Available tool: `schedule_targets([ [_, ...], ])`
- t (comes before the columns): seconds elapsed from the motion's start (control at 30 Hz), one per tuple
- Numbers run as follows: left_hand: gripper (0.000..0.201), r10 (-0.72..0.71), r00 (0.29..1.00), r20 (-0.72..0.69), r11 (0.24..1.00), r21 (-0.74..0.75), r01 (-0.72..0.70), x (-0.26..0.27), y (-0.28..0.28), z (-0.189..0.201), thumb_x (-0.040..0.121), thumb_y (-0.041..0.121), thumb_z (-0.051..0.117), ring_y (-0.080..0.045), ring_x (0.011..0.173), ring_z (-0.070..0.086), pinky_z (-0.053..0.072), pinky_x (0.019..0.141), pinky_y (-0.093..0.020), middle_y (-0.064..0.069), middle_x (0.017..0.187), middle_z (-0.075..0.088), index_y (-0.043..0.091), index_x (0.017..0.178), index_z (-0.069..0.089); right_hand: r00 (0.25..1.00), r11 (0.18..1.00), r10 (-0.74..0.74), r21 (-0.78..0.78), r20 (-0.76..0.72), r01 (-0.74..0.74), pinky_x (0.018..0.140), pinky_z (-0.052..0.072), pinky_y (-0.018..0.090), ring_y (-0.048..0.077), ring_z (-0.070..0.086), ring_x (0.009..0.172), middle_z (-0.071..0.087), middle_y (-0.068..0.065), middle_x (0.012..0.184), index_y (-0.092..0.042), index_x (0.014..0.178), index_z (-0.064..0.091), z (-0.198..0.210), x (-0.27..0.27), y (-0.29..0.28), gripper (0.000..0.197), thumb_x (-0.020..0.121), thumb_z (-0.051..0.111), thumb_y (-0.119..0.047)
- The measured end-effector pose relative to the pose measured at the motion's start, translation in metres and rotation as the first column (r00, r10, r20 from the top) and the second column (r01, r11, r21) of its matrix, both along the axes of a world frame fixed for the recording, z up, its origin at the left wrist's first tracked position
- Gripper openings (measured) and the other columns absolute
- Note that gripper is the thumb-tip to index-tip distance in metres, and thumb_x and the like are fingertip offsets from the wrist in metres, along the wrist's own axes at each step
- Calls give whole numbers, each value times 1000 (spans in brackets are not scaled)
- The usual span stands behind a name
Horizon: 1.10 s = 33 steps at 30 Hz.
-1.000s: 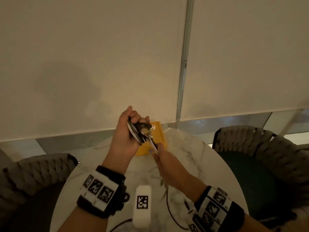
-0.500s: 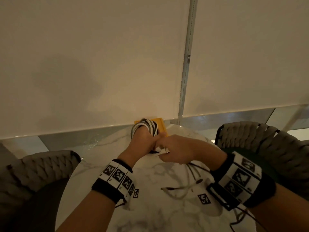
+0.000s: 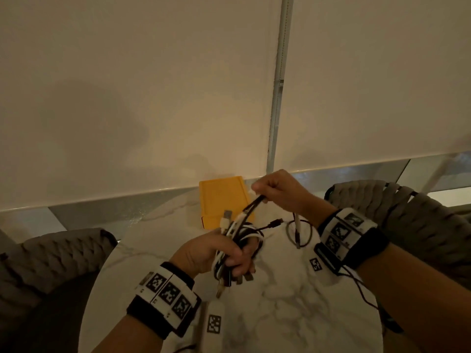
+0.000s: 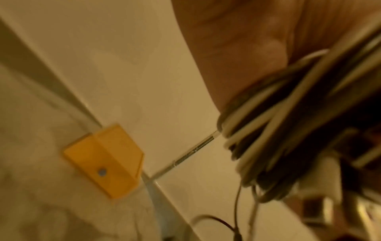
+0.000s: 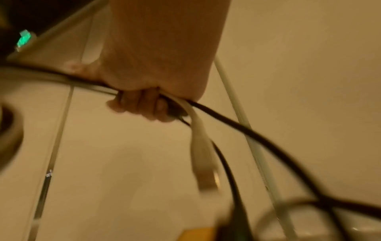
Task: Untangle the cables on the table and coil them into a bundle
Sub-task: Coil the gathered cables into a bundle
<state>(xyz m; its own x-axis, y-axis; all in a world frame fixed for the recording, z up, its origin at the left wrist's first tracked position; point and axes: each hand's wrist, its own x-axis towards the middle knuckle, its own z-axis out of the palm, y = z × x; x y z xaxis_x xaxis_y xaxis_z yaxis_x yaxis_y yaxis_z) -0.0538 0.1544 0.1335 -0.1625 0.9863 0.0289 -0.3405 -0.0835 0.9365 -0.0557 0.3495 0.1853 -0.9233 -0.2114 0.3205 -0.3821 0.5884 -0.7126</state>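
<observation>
Tangling black-and-white cables (image 3: 235, 235), hand-held.

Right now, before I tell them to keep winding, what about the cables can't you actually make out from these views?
- How many cables are in the bundle: the left hand covers its middle in the head view, and the left wrist view is blurred.
- Which strands the right hand holds beyond one white and some black: its fingers hide them.
- Whether knots remain: too small and dim.
- Where the loose cable ends: the right forearm covers it.
</observation>
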Motion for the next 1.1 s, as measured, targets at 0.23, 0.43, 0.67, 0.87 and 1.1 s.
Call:
schedule_targets([
  [0.23, 11, 258, 897, 359, 826, 400, -398, -4, 4, 15, 80, 10, 47, -21, 73, 64, 38, 95, -31, -6, 72, 68, 3, 88, 53, 975, 978, -210, 5, -77, 211, 57, 45, 46, 30, 56, 62, 59, 13, 70, -12, 88, 47, -70, 11, -25, 27, 96, 34, -34],
  [0.43, 20, 596, 580, 556, 541, 255, -801, -28, -10, 21, 61, 17, 74, -13, 58, 56, 51, 86, -28, 5, 54, 54, 14, 66, 55, 875, 973, 111, -230, 472, 1, 46, 33, 21, 5, 35, 48, 39, -6, 62, -22, 92, 52, -81, 35, -31, 15, 98, 39, -19],
  [0.67, 30, 960, 280, -26, 280, -11, -960, -37, 8, -7, 86, 1, 56, -21, 74, 68, 54, 81, -45, -3, 64, 67, 12, 58, 57, 741, 979, 106, 61, 663, -194, 62, 53, 27, 11, 47, 57, 42, 0, 72, -2, 120, 48, -37, 54, -44, 31, 97, 28, -10],
  [0.87, 15, 670, 393, -630, 505, -2, -863, -25, 6, -9, 80, 15, 71, -22, 66, 67, 55, 74, -42, -14, 66, 67, 6, 70, 66, 856, 772, -22, 552, 517, -314, 81, 47, 36, 35, 57, 93, 61, 25, 103, 7, 108, 58, 4, 53, -37, 35, 94, 44, -22],
  [1.1, 57, 261, 792, -552, 788, -351, -505, -13, -4, -4, 55, 41, 76, -25, 73, 65, 54, 80, -42, -11, 76, 67, 3, 92, 57, 966, 845, 116, 488, 230, -217, 79, 42, 17, 0, 56, 77, 61, -17, 81, -15, 84, 67, 44, 30, -6, 20, 93, 51, -22],
])
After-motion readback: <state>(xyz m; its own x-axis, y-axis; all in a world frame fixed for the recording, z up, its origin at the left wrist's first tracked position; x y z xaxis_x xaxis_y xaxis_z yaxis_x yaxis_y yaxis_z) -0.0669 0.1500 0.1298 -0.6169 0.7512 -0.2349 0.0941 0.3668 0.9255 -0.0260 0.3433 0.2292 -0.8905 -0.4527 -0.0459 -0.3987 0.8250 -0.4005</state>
